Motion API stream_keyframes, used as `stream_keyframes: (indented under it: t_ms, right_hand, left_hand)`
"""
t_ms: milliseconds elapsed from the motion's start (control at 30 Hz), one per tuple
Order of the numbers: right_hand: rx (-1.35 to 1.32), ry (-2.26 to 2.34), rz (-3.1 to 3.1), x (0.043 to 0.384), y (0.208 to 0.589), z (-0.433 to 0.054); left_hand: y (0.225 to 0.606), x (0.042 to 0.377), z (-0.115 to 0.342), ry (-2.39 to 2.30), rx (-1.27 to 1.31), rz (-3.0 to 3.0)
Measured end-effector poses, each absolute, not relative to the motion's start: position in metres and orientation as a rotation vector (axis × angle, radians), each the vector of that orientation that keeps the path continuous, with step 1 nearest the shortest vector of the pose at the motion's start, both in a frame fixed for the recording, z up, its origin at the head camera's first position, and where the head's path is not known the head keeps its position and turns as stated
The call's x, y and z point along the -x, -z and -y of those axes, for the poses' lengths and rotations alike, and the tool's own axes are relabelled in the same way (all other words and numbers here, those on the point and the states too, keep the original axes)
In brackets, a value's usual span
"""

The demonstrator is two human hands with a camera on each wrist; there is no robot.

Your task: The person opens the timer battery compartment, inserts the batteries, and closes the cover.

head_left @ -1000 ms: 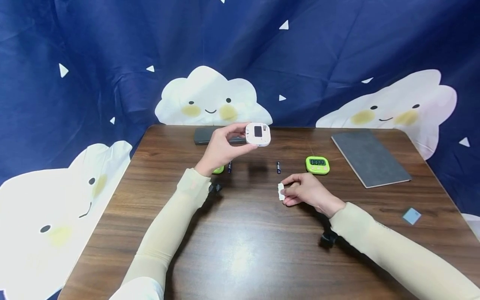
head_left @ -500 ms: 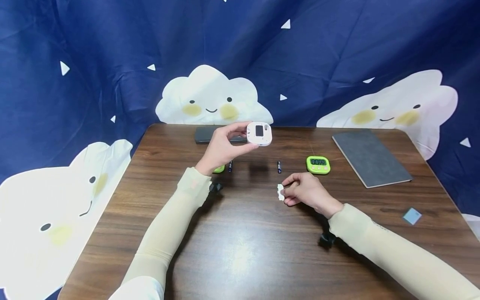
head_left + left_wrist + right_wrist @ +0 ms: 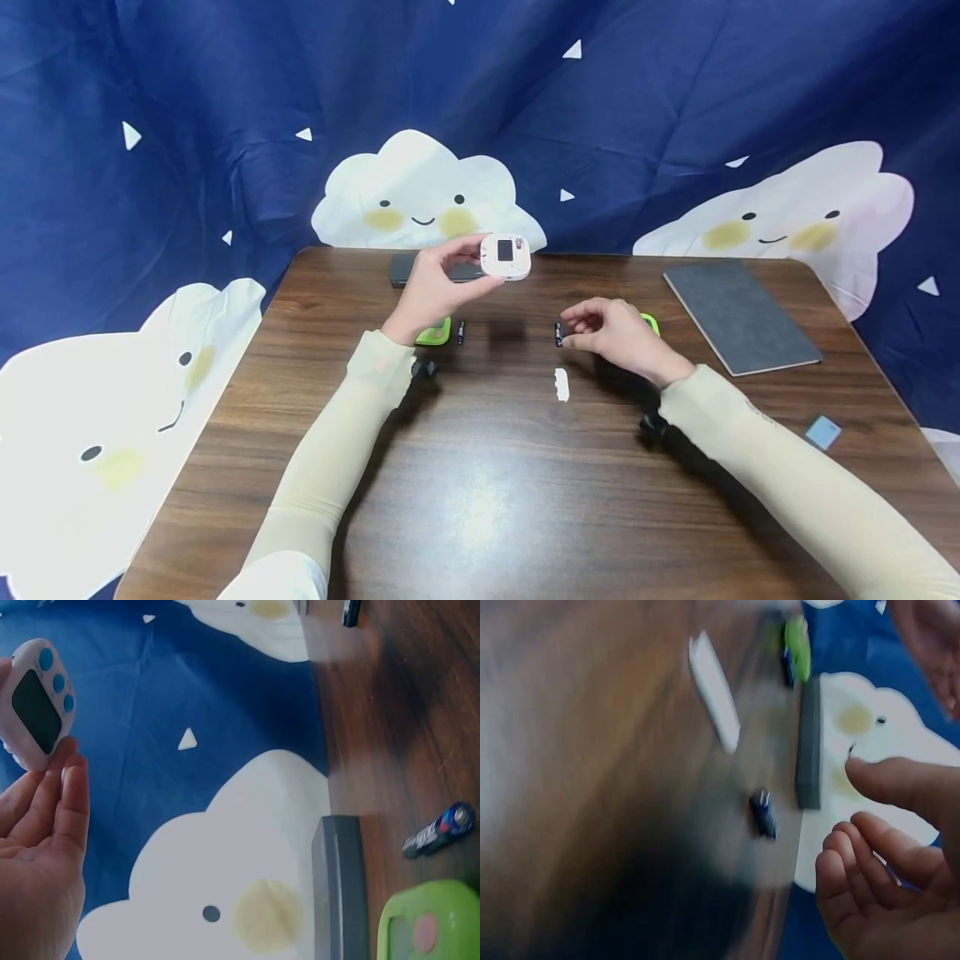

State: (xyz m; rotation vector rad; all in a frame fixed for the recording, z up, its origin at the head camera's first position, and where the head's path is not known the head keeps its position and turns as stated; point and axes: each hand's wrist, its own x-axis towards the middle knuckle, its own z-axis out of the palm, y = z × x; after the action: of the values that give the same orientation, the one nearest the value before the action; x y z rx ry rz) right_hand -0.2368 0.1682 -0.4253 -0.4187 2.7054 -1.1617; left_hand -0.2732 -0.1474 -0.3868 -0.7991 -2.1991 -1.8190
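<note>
Up over the far part of the table, my left hand (image 3: 431,287) pinches a white digital timer (image 3: 505,257) between thumb and fingers. Its back, with a dark rectangle, faces the head view; the left wrist view shows its screen and blue buttons (image 3: 58,682). My right hand (image 3: 618,340) has thumb and fingers parted, beside a small dark blue battery (image 3: 558,334). In the right wrist view that battery (image 3: 763,814) lies on the table, apart from the fingertips. A thin white cover (image 3: 562,385) lies nearer to me.
A second battery (image 3: 461,332) lies beside a green timer (image 3: 435,335), partly behind my left hand. Another green timer (image 3: 651,323) is mostly hidden by my right hand. A dark case (image 3: 402,271) sits at the back edge, a grey notebook (image 3: 742,317) and blue square (image 3: 823,432) at right.
My right hand has let go of the white cover, leaving it on the table, and moved away from me to the battery. My left hand has shifted slightly left and up with the white timer.
</note>
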Motion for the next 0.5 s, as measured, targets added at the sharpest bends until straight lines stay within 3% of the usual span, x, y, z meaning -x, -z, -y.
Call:
stream_keyframes:
  t_ms: [167, 500]
  right_hand:
    - [0.457, 1.053, -2.713, 0.259, 0.433, -0.165]
    - [0.447, 0.894, -2.714, 0.271, 0.439, -0.156]
  left_hand:
    - [0.385, 0.276, 0.155, 1.829, 0.777, 2.212]
    - [0.382, 0.276, 0.160, 1.830, 0.773, 2.220]
